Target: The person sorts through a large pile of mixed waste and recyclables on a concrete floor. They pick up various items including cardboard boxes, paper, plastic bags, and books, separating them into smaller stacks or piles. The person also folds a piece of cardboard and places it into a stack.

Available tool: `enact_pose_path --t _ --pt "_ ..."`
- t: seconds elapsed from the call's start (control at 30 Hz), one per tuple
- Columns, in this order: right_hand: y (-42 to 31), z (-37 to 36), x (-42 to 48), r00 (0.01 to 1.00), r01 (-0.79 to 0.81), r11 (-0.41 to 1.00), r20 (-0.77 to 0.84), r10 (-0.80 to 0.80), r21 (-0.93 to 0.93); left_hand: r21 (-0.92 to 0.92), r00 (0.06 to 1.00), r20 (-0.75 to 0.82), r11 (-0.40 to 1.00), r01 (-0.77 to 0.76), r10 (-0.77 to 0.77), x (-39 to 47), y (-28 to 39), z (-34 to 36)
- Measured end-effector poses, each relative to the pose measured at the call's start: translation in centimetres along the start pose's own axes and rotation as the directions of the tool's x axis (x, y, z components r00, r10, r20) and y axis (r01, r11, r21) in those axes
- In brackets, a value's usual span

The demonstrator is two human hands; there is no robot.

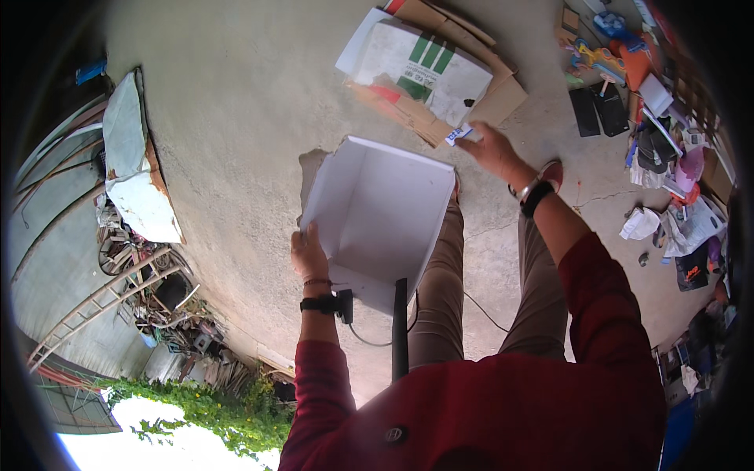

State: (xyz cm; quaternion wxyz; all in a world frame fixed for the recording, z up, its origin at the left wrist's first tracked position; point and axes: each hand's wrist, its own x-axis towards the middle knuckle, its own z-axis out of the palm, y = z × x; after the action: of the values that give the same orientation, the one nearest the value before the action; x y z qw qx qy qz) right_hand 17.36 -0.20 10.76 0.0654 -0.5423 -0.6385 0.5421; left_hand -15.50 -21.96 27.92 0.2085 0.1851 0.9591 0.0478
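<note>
My left hand (309,254) grips the left wall of a cardboard box (386,229), white on its inner faces. The box tilts in front of my legs with its opening towards me, and nothing shows inside. One brown flap (310,173) sticks out at its far left edge. In my right hand (493,152), raised beyond the box's far right corner, is a small white piece (459,134) with blue print, too small to tell if it is a packet or a carton. That piece overlaps the near edge of the flattened cardboard stack (500,97) in view.
A white and green printed carton (377,56) lies atop the stack on the concrete floor (235,106). Household clutter and bags (686,165) line the right side. At left are a sheet-like panel (132,159), a ladder (106,303) and scrap. A thin cable (486,312) passes my legs.
</note>
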Motion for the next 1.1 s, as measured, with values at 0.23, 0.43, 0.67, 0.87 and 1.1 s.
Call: enact_pose_path --t 0.23,0.43,0.67,0.87,1.1 --pt "-1.3 -5.4 -11.0 0.871 -0.489 0.466 0.379 0.313 0.738 0.097 0.995 0.017 0.99 -0.099 0.098 -2.9 10.0 3.4" --pt "-1.6 -10.8 -15.0 0.898 -0.432 0.427 0.336 0.282 0.794 -0.114 0.959 0.105 0.961 -0.253 0.264 -5.4 13.6 6.5" --pt "-1.5 -16.9 -17.1 0.901 -0.339 0.381 0.179 0.396 0.86 -0.097 0.863 0.25 0.898 -0.428 0.439 -10.7 18.5 9.0" --pt "2.6 -21.3 -18.8 0.939 -0.202 0.302 0.097 0.329 0.932 -0.147 0.751 0.46 0.875 -0.461 0.473 -15.6 23.5 9.9" --pt "7.1 -27.0 -21.4 0.956 -0.105 0.239 0.031 0.293 0.965 -0.172 0.539 0.811 0.973 -0.155 0.229 -21.5 29.5 9.5"
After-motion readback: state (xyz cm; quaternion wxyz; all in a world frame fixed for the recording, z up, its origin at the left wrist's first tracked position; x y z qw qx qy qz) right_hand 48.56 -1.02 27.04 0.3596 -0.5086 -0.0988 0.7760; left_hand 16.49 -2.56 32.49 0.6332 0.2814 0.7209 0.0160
